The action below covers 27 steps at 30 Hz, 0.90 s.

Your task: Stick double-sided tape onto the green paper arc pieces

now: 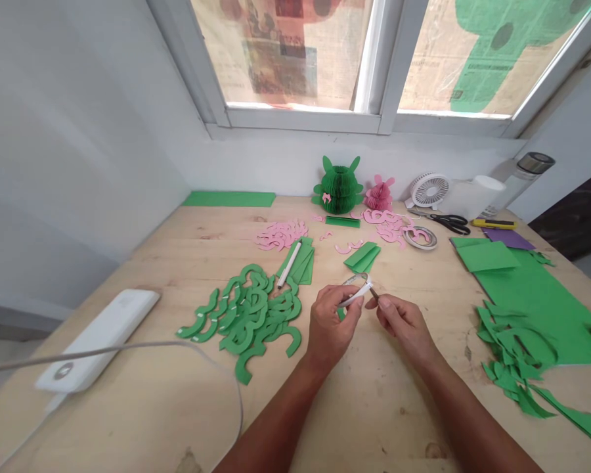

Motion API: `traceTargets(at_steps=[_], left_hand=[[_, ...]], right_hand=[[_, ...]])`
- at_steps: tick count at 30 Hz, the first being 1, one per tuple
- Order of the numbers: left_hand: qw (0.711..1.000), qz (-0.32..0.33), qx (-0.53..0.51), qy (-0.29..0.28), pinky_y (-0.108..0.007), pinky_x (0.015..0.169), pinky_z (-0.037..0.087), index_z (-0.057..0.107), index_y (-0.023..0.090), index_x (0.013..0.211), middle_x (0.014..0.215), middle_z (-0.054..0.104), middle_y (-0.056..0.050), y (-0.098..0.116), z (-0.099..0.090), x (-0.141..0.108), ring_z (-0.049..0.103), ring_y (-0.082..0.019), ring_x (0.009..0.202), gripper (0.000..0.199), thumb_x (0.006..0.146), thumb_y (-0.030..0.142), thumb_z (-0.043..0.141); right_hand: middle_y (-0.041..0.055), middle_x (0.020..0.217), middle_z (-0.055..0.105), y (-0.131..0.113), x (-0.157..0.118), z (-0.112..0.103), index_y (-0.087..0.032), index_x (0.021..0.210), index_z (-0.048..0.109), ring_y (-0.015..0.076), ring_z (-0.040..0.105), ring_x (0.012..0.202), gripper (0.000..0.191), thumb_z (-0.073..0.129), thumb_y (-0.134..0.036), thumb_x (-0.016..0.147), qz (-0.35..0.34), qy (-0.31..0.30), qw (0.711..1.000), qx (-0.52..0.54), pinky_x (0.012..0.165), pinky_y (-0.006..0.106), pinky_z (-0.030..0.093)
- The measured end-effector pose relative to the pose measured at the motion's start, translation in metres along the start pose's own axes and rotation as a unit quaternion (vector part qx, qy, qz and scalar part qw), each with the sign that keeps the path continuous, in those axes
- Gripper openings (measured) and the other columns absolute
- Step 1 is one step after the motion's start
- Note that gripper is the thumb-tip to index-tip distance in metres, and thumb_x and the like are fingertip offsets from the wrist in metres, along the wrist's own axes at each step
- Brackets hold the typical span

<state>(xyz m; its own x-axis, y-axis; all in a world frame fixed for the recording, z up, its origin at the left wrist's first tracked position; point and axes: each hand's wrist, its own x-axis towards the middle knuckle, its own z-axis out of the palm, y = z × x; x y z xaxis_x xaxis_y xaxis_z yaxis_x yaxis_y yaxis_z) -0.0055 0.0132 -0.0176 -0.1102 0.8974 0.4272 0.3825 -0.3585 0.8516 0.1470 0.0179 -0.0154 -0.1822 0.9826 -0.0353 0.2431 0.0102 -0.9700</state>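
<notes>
My left hand (pixel 329 325) is closed around a roll of white tape (pixel 357 297), tilted up above the wooden table. Just to its right, my right hand (pixel 404 323) pinches a thin dark tool (pixel 373 294), whose tip meets the strip at the roll's right edge. The tool's kind is too small to make out. A bit of green paper (pixel 341 313) shows by my left fingers. Left of my hands lies a pile of wavy green paper pieces (pixel 249 309), some with white tape strips on them. Beyond my hands are folded green papers (pixel 362 257).
A white pen (pixel 289 265) rests on green strips. At the back stand green (pixel 342 187) and pink (pixel 379 195) paper figures, pink cutouts (pixel 282 234), black scissors (pixel 450 222) and a fan (pixel 429 190). Green sheets (pixel 546 295) and scraps lie right; a cabled white power bank (pixel 108 328) left.
</notes>
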Motion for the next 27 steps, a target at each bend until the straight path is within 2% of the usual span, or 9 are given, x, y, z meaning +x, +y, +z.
traceTargets(at_steps=[6,17,27], left_hand=[[1.000,0.007,-0.005,-0.006,-0.030,0.073,0.047,0.064,0.021,0.082,0.074,0.068,0.000,0.0000,-0.0002,0.0006,0.060,-0.015,0.070,0.009,0.080,0.019,0.056],[1.000,0.002,-0.005,-0.015,-0.032,0.078,0.047,0.065,0.021,0.084,0.079,0.068,-0.001,-0.0031,-0.0008,-0.0013,0.061,-0.016,0.077,0.009,0.081,0.021,0.057],[1.000,0.000,-0.003,-0.017,-0.032,0.078,0.047,0.065,0.021,0.084,0.079,0.069,-0.002,-0.0029,-0.0003,-0.0001,0.061,-0.017,0.077,0.009,0.081,0.022,0.056]], right_hand=[[-0.0053,0.050,0.034,0.0011,0.0004,-0.0002,-0.013,0.080,0.067,0.0091,0.030,0.046,0.050,0.045,-0.057,0.085,0.016,0.001,1.000,0.022,0.045,0.023,0.023],[-0.0061,0.048,0.031,0.0001,0.0007,0.0004,-0.012,0.075,0.066,0.0078,0.026,0.045,0.047,0.050,-0.056,0.083,0.045,0.022,0.998,0.040,0.044,0.023,0.019],[-0.0059,0.050,0.026,0.0015,0.0018,-0.0016,-0.014,0.070,0.065,0.0084,0.025,0.048,0.046,0.052,-0.056,0.080,0.042,0.037,0.998,0.014,0.047,0.024,0.017]])
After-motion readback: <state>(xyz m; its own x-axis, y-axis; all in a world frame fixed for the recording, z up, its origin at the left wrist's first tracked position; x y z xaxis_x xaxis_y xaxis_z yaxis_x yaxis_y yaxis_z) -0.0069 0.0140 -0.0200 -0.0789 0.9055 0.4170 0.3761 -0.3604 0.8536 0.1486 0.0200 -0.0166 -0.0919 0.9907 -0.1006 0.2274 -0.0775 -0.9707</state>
